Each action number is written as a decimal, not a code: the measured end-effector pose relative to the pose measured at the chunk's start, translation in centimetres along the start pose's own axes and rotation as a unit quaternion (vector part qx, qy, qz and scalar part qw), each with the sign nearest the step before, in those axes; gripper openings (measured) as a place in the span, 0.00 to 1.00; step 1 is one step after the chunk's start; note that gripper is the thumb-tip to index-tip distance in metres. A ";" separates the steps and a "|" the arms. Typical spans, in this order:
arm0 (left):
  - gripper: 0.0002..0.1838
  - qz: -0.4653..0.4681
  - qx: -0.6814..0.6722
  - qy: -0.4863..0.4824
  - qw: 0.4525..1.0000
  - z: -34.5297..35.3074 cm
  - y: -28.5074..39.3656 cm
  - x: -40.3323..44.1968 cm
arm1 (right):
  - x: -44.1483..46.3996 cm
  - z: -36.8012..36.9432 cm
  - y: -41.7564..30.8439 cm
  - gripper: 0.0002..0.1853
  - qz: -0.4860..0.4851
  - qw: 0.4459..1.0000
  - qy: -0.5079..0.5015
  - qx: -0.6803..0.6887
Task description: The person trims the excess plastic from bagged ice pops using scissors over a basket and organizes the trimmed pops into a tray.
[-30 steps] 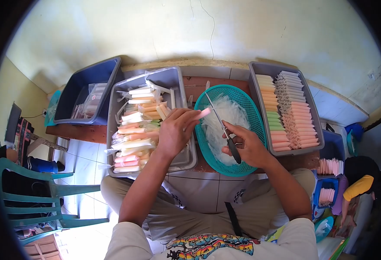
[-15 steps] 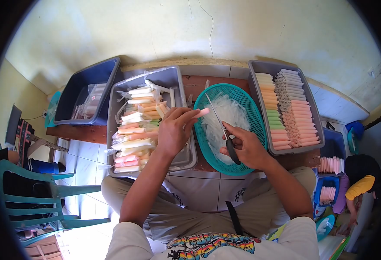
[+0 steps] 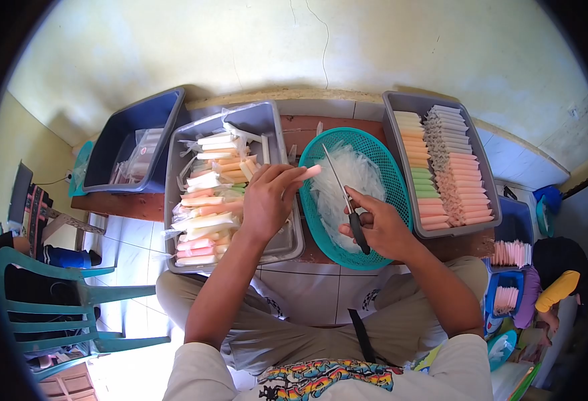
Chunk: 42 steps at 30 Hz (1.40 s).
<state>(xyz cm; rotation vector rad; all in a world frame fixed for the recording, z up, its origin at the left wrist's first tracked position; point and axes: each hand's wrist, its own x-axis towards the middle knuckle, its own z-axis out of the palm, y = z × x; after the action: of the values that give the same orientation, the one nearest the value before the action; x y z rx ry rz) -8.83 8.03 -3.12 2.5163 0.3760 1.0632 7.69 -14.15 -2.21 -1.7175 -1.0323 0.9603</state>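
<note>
My left hand [image 3: 268, 200] is closed on a pink ice stick [image 3: 311, 173], a filled plastic tube whose end pokes out past the fingertips. My right hand [image 3: 379, 228] grips scissors [image 3: 356, 230] by their black handle, the blades pointing up and away from me, just right of the stick and apart from it. Beneath the scissors is a teal mesh basket [image 3: 401, 194] holding clear plastic scraps [image 3: 367, 170]. Left of it, under my left hand, a grey tub [image 3: 273, 120] holds jumbled ice sticks [image 3: 207, 220] in white, orange, pink and green with loose plastic ends.
On the right, a grey tub [image 3: 391, 107] holds neat rows of ice sticks [image 3: 464, 180]. A dark blue tub [image 3: 110, 144] with packed bags stands at far left. Below are a green chair [image 3: 47, 309] and, at right, another person's yellow sleeve [image 3: 557, 291] beside blue tubs [image 3: 512, 220].
The scissors' blades have shifted slightly right, away from the stick. My left hand stays nearly still, holding the stick. At right, the other person's hand has moved up a little.
</note>
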 end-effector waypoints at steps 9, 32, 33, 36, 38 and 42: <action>0.18 -0.002 -0.004 -0.019 1.000 0.0 0.1 0.0 | 0.8 0.5 2.0 0.48 -0.089 0.953 0.111 -0.268; 0.18 0.010 -0.027 -0.024 0.999 0.0 0.4 -0.1 | 2.3 1.9 5.0 0.49 -0.018 0.913 0.063 -0.404; 0.18 0.008 -0.027 -0.028 0.999 0.0 0.4 -0.1 | 2.3 1.9 4.3 0.49 0.003 0.905 0.052 -0.423; 0.18 0.001 -0.040 -0.020 0.999 0.0 0.6 -0.2 | 2.3 1.8 3.4 0.49 0.028 0.893 0.032 -0.449; 0.19 0.007 -0.038 -0.019 0.999 0.1 0.7 -0.2 | 2.3 1.9 3.4 0.49 0.025 0.888 0.035 -0.458; 0.18 0.024 -0.035 -0.020 0.999 0.1 1.0 -0.2 | 2.5 1.9 4.0 0.51 0.019 0.879 0.044 -0.475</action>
<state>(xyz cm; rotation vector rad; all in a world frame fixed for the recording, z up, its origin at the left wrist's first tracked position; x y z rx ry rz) -8.77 7.06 -2.85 2.4914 0.2645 1.0252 7.74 -12.34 -6.96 -2.5382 -1.5544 0.3624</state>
